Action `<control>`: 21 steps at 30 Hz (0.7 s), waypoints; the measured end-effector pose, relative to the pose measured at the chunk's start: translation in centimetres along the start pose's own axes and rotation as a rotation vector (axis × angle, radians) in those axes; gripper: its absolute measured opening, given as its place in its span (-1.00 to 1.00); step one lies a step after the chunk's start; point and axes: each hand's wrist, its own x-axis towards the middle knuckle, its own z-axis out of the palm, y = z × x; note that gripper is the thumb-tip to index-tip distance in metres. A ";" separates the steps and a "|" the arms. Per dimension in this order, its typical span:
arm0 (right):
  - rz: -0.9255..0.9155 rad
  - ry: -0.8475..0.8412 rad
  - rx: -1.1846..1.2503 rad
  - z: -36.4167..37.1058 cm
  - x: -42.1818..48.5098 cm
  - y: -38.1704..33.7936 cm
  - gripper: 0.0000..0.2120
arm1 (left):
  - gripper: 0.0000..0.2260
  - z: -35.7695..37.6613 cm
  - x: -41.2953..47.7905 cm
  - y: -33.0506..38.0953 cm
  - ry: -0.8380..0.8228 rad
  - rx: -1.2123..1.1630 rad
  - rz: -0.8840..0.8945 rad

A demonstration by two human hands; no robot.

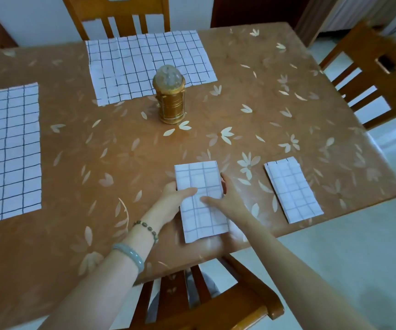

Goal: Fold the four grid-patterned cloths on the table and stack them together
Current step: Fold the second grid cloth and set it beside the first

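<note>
A folded white cloth with a dark grid (198, 182) lies near the table's front edge, and both hands grip it. My left hand (173, 198) holds its left edge with the thumb on top. My right hand (228, 198) holds its right edge, fingers laid across the top. A second folded grid cloth (293, 189) lies to the right, near the table's corner. One unfolded grid cloth (144, 65) is spread flat at the far side, and another unfolded grid cloth (9, 151) is spread flat at the left.
A gold lantern with a clear dome (170, 96) stands mid-table, just in front of the far cloth. The table (97, 151) has an orange floral cover. Wooden chairs stand at the far side (118, 15), the right (370, 75) and just below my arms (204, 301).
</note>
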 end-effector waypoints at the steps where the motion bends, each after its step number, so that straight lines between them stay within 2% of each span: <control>1: 0.061 -0.073 0.086 -0.6 -0.4 -0.9 -0.46 | -0.83 0.0 -0.5 0.6 -0.056 -0.046 0.012; 3: 0.164 -0.203 0.188 -1.6 -1.3 -2.5 -0.61 | -0.82 -0.1 -1.0 1.9 -0.120 -0.103 0.030; 5: 0.204 -0.195 0.249 -2.0 -2.1 -3.2 -0.75 | -0.82 0.0 -1.4 3.0 -0.146 -0.125 0.051; 10: 0.203 0.022 0.292 -3.6 -3.5 -4.1 -0.67 | -0.86 1.8 -2.3 4.2 -0.159 -0.093 0.053; 14: 0.121 0.126 0.218 -6.8 -3.8 -4.6 -0.73 | -0.72 4.5 -3.4 3.3 -0.188 0.040 0.027; 18: 0.098 0.144 0.127 -11.0 -3.5 -3.5 -0.80 | -0.67 8.4 -3.2 2.3 -0.150 0.082 0.105; 21: 0.116 0.147 0.148 -15.7 -3.3 -1.9 -0.80 | -0.66 12.5 -2.2 1.7 -0.132 0.122 0.106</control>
